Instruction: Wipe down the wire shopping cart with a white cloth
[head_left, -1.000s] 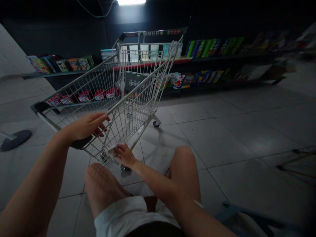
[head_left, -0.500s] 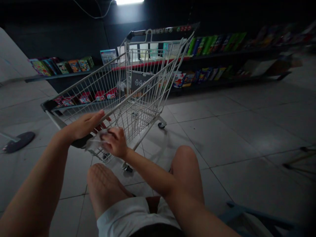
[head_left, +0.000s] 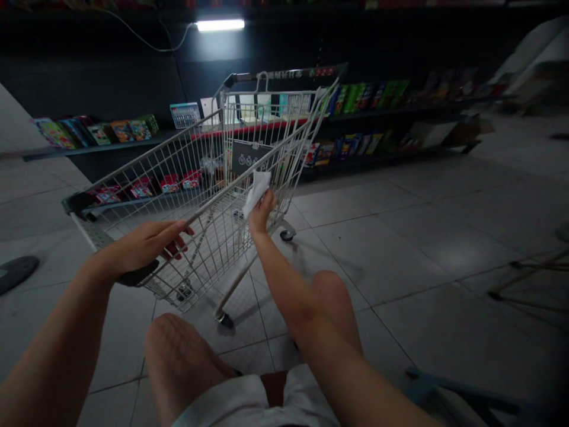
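Note:
A white wire shopping cart (head_left: 186,178) stands in front of me on a tiled floor. My left hand (head_left: 144,243) is closed over the cart's front corner, on its dark bumper. Farther along, my right hand (head_left: 261,214) presses a white cloth (head_left: 255,191) against the top rail of the cart's right side. Both my bare knees show at the bottom of the view.
Low dark shelves (head_left: 377,107) with colourful boxes and books run along the back wall under a strip light (head_left: 220,25). A dark round base (head_left: 15,273) lies on the floor at left. Thin metal legs (head_left: 524,284) stand at right. A blue frame (head_left: 462,397) is at bottom right.
My right hand has moved with the cloth from the cart's near lower corner up and along the right side rail. My left hand has kept its hold on the corner.

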Motion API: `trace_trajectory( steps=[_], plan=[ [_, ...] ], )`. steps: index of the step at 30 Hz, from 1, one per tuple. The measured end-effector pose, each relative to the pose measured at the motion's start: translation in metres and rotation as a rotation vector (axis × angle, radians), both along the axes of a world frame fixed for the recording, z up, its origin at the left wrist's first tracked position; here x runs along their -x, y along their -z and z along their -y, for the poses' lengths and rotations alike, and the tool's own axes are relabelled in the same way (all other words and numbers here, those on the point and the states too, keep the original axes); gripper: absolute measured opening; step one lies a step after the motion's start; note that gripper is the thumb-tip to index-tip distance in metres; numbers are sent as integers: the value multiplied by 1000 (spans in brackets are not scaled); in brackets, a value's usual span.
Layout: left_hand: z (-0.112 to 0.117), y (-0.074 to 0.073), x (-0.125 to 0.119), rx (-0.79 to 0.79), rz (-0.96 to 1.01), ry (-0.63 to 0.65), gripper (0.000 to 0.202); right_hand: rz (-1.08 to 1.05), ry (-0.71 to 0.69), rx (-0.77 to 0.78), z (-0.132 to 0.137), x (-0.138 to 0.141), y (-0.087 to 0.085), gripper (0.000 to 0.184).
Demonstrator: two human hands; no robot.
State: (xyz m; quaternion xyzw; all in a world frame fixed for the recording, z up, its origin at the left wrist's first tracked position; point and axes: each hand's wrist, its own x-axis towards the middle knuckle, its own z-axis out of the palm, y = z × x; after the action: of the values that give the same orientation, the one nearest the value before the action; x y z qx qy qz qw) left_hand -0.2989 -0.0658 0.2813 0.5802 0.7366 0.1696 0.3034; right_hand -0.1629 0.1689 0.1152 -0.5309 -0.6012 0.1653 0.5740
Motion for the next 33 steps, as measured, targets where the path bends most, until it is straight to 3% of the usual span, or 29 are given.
trace_trajectory(
  steps=[5, 8, 12, 15, 17, 19, 22, 25, 30, 33],
  plan=[
    [-2, 2, 0, -4, 6, 4, 61, -32, 41, -234, 19, 22, 20, 47],
    [-1, 1, 0, 6, 4, -5, 62, -90, -42, -258, 14, 13, 19, 47],
    [-1, 1, -3, 11, 14, -6, 64, 49, -240, -316, -8, -39, 4, 30],
    [-2, 3, -2, -3, 11, 13, 64, 238, -188, -346, -15, -86, -13, 27],
    [-3, 5, 0, -5, 16, 28, 65, 297, -118, -375, -12, -101, -31, 27],
    [-4, 6, 2, -5, 10, 38, 65, 316, -123, -459, -3, -96, -54, 26],
    [-5, 5, 1, -20, -39, 70, 62, 386, -319, -608, 15, -62, -87, 24],
    [-6, 3, -3, -33, -135, 131, 56, 510, -516, -640, 41, -28, -110, 27],
    [-7, 5, -3, -17, -230, 193, 46, 730, -654, -704, 99, -3, -118, 43],
    [-4, 5, -3, -28, -313, 219, 45, 743, -646, -771, 100, -2, -116, 41]
  ],
)
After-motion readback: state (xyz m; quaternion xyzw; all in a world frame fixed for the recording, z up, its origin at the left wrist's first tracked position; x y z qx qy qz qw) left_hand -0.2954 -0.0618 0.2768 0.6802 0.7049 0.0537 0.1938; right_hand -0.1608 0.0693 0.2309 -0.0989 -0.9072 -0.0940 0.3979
